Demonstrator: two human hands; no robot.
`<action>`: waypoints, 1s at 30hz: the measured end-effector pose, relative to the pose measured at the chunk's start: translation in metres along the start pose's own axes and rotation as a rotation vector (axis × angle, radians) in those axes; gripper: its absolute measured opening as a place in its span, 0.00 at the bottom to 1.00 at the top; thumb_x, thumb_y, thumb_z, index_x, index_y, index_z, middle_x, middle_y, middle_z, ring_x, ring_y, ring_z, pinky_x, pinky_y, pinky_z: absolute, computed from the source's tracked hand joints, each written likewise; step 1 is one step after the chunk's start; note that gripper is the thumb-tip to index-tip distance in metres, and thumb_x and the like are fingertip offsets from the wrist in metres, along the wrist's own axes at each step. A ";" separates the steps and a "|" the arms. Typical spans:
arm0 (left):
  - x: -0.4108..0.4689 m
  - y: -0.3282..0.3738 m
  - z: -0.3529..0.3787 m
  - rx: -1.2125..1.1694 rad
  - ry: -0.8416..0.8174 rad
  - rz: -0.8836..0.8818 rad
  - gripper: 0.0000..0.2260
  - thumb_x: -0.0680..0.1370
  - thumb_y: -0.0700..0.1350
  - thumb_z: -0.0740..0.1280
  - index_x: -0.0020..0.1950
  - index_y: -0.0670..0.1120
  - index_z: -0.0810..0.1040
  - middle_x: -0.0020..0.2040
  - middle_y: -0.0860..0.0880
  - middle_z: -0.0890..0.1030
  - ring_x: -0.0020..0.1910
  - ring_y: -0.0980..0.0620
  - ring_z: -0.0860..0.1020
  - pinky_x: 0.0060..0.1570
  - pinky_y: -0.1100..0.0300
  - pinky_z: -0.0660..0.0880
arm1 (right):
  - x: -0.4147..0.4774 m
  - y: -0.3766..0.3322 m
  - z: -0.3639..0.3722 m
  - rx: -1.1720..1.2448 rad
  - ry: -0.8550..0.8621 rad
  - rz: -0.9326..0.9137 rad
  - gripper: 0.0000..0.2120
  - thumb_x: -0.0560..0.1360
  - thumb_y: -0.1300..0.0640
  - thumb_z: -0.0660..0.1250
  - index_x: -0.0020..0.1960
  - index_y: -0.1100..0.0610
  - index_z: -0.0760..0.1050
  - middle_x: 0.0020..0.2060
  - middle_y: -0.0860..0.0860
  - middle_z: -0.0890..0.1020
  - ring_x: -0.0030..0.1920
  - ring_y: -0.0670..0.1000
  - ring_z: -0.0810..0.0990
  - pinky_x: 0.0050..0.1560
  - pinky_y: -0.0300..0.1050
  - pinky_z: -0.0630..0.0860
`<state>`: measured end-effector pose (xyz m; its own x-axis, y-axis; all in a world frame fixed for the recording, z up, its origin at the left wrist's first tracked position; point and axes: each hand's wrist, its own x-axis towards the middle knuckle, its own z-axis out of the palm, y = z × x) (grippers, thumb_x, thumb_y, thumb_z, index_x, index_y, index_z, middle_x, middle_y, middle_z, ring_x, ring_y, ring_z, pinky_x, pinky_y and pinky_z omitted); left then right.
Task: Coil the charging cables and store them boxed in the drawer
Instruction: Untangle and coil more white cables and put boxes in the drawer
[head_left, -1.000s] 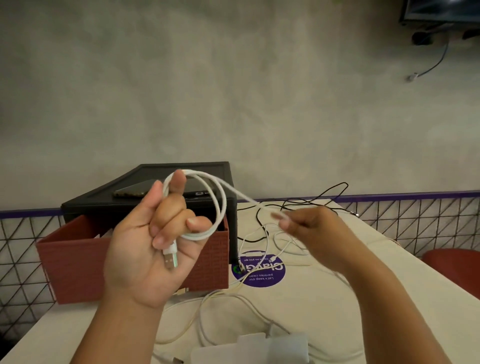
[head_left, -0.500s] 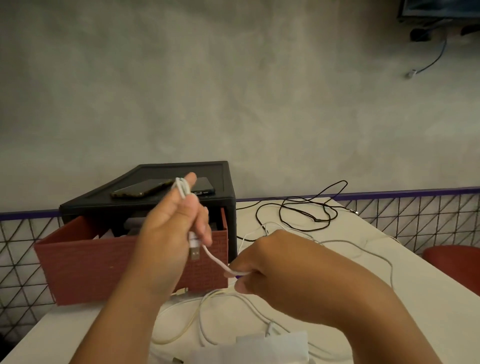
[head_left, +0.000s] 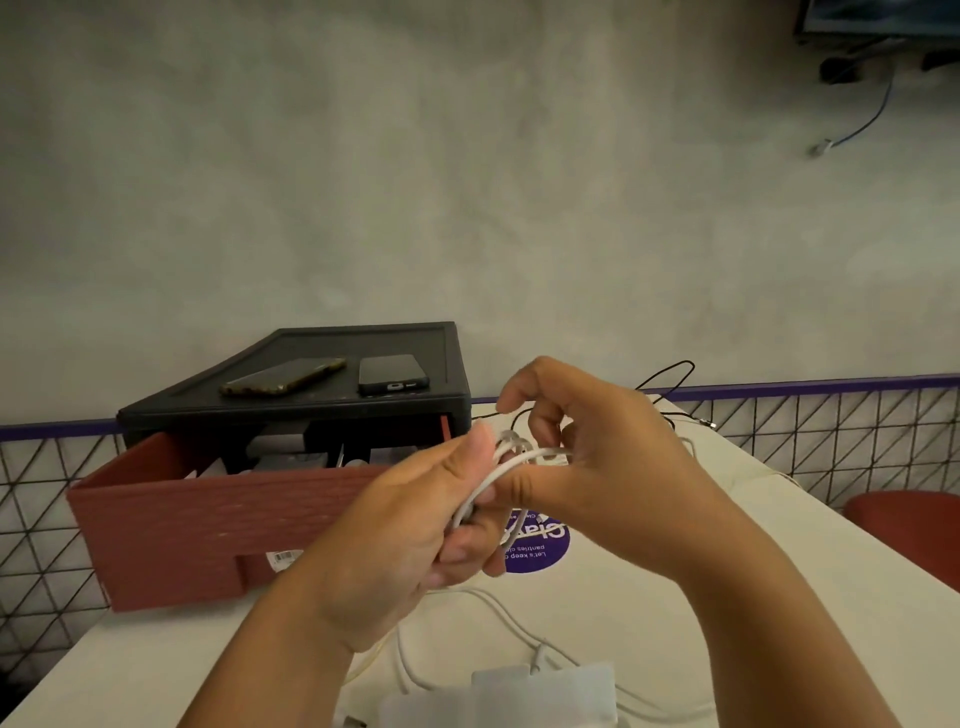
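Left grip (head_left: 405, 535), right grip (head_left: 602, 467) hold seemingly one cable (head_left: 506, 460).

On the surface (head_left: 841, 597) before you, the round purple sticker (head_left: 545, 552) reads, upside down, "Let's keep" and "pantries" (the rest is covered). The barcode label (head_left: 283, 557) on the red drawer (head_left: 208, 519) is illegible.

White table (head_left: 727, 597), drawer unit (head_left: 291, 415), cables (head_left: 488, 597), purple sticker (head_left: 543, 551)

Left hand (head_left: 415, 525) and right hand (head_left: 597, 467) gripping coiled white cable (head_left: 511, 457), open red drawer (head_left: 208, 519) behind
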<state>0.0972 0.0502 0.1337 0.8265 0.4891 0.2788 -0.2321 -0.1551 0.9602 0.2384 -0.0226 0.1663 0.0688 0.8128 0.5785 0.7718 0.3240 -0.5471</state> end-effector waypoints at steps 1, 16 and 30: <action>0.000 0.000 -0.001 0.007 -0.036 0.011 0.19 0.66 0.68 0.66 0.33 0.53 0.76 0.23 0.55 0.64 0.20 0.60 0.61 0.35 0.58 0.65 | 0.001 0.001 0.001 -0.004 -0.021 0.011 0.14 0.62 0.46 0.74 0.42 0.46 0.73 0.34 0.53 0.73 0.28 0.43 0.65 0.29 0.42 0.65; 0.005 -0.002 0.011 0.028 0.160 0.200 0.09 0.67 0.57 0.65 0.31 0.55 0.77 0.22 0.55 0.62 0.20 0.59 0.60 0.33 0.64 0.73 | 0.009 0.016 0.011 -0.198 0.066 0.067 0.12 0.73 0.58 0.62 0.34 0.50 0.64 0.29 0.49 0.74 0.31 0.50 0.71 0.31 0.45 0.65; 0.001 0.002 0.011 0.050 0.018 0.175 0.16 0.70 0.58 0.62 0.24 0.54 0.68 0.20 0.55 0.64 0.22 0.58 0.63 0.44 0.66 0.73 | 0.011 0.028 0.028 -0.381 0.394 -0.296 0.07 0.67 0.54 0.54 0.42 0.51 0.69 0.22 0.48 0.75 0.20 0.53 0.70 0.19 0.40 0.65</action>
<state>0.1035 0.0411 0.1362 0.7661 0.4661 0.4425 -0.3459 -0.2813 0.8951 0.2434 0.0092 0.1407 -0.0102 0.4520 0.8919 0.9601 0.2537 -0.1176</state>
